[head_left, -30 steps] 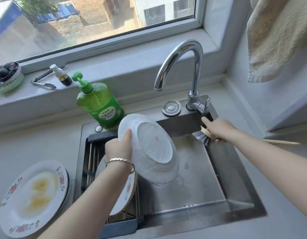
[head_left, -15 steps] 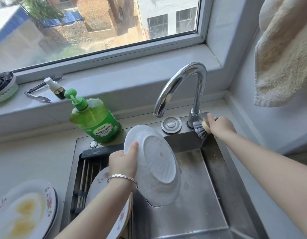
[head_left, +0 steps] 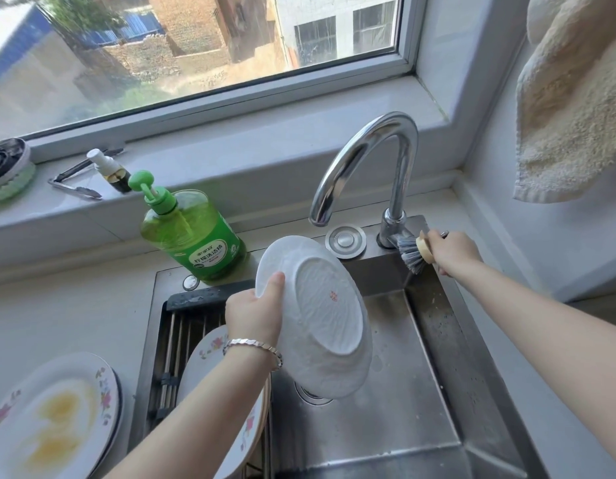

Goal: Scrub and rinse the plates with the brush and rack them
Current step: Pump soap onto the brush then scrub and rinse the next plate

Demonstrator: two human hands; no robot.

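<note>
My right hand [head_left: 453, 252] has lifted the brush [head_left: 412, 252] up to the tap [head_left: 401, 167] base, fingers [head_left: 434, 238] wrapped round it. My left hand [head_left: 254, 312] grips the white plate [head_left: 320, 316], tilted over the sink [head_left: 403, 392].

Daylight falls through a wide window [head_left: 196, 46] above a pale sill [head_left: 265, 146], brick buildings outside, and a cream towel [head_left: 576, 98] hangs by the white wall [head_left: 559, 243] beside the pale tabletop [head_left: 68, 312].

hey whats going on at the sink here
A person is washing plates. The left hand holds a white plate tilted over the sink. The right hand, holding the brush, is at the faucet base; no water visibly runs. One floral plate sits in the rack; a stained plate waits on the counter.
</note>
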